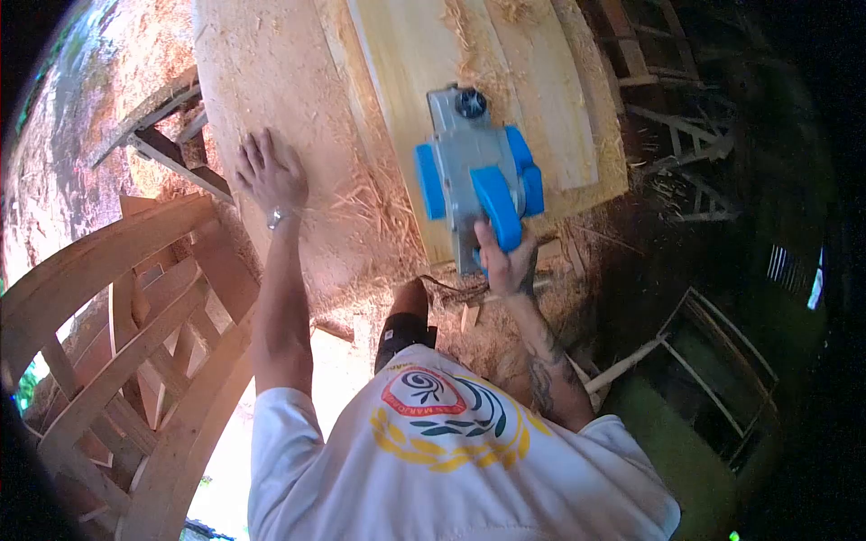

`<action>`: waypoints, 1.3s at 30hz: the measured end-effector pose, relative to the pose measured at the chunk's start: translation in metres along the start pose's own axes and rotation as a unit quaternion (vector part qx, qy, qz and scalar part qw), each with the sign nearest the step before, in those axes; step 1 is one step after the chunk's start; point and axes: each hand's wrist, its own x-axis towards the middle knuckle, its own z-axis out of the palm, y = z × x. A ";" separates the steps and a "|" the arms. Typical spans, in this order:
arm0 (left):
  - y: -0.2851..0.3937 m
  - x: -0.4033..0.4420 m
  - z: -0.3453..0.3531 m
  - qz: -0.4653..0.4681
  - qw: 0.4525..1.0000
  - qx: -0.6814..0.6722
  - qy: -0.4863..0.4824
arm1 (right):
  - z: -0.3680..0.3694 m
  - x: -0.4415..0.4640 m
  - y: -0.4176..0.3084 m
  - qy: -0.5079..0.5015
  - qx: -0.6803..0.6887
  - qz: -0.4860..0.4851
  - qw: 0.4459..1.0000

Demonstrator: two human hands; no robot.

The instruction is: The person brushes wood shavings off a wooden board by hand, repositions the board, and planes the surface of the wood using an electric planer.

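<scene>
A blue and grey electric hand planer (469, 180) rests on a pale wooden board (397, 81). My right hand (507, 260) is wrapped around the rear of its blue handle (498, 209). The black round knob (470, 103) at the planer's front has no hand on it. Off to the left, my left hand (269, 171) lies flat on the shavings-dusted work surface (271, 63), fingers spread, holding nothing. A watch (276, 216) circles the left wrist. Curled wood shavings (383, 212) lie between that hand and the planer.
Curved slatted wooden furniture (135, 334) stands close on my left. A wooden trestle (167, 135) shows beyond the surface's left edge. To the right are a metal-framed chair (722, 379) and dim wooden frames (686, 144). A dark cord (451, 288) hangs near the planer's rear.
</scene>
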 end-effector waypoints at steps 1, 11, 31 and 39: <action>-0.001 0.000 0.001 0.001 1.000 0.002 -0.004 | 0.014 0.025 -0.006 0.010 0.014 -0.036 0.999; 0.007 0.007 -0.013 -0.008 0.999 -0.011 -0.039 | 0.133 0.293 -0.107 0.060 -0.078 -0.167 0.981; 0.008 0.018 -0.028 -0.037 0.995 -0.053 -0.074 | 0.252 0.562 -0.240 -0.133 0.009 -0.150 0.980; 0.004 0.008 -0.023 -0.019 0.998 -0.051 -0.034 | 0.096 0.173 -0.064 -0.088 0.088 -0.049 0.991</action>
